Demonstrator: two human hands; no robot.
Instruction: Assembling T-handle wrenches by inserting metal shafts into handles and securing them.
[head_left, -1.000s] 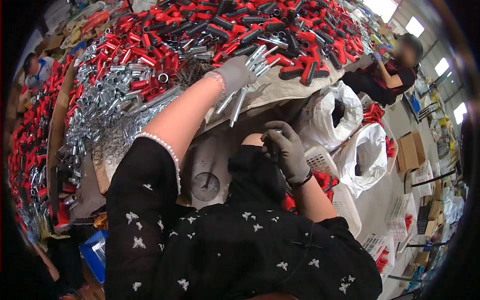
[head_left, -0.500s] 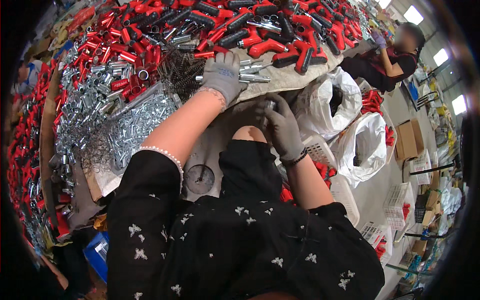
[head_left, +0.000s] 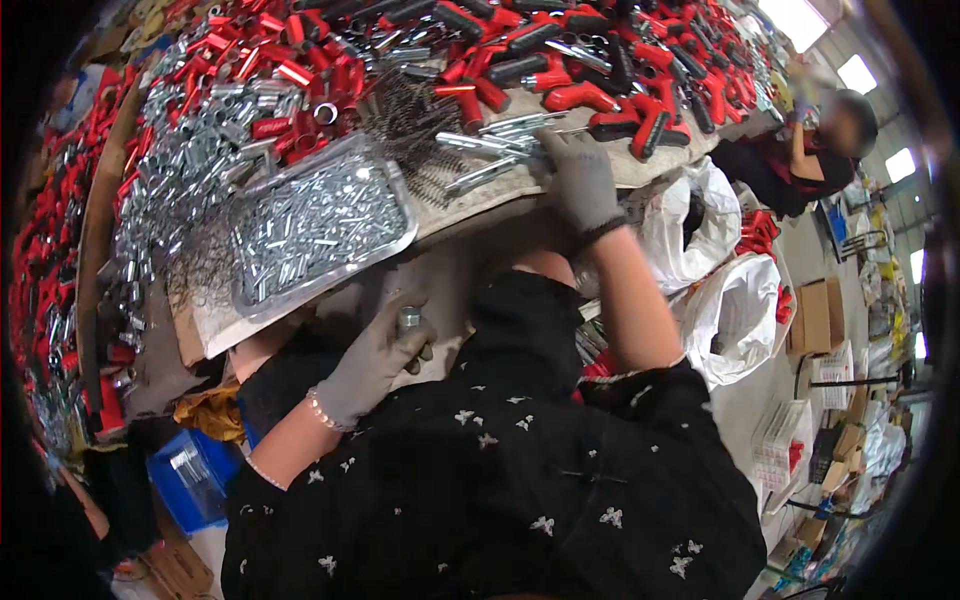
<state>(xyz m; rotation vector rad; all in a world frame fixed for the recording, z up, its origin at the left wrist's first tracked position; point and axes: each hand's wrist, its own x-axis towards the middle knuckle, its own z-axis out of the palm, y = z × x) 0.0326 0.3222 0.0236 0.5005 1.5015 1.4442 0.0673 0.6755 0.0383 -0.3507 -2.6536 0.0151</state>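
My left hand (head_left: 375, 360), in a grey glove, is low beside my lap at the table's near side. Its fingers are curled round a short silver metal sleeve (head_left: 408, 317), whose round end shows. My right hand (head_left: 583, 185), gloved too, reaches over the table's front edge. Its bent fingertips are on the ends of several slim silver metal rods (head_left: 490, 145), seemingly pinching one; the palm hides part of the grip. Left of the rods lies a heap of dark coil springs (head_left: 415, 125). A clear plastic tray (head_left: 408, 205) holds many small silver pins.
Red-and-black pistol-shaped handles (head_left: 585, 97) pile up at the back, with red tubes (head_left: 295, 72) to their left. White sacks (head_left: 735, 315) stand at right. A blue bin (head_left: 185, 480) is low left. Another person (head_left: 800, 160) is at far right.
My left hand has drawn back from the rods and now holds a silver sleeve near my lap. My right hand, which held a small silver piece, has moved up to the rods.
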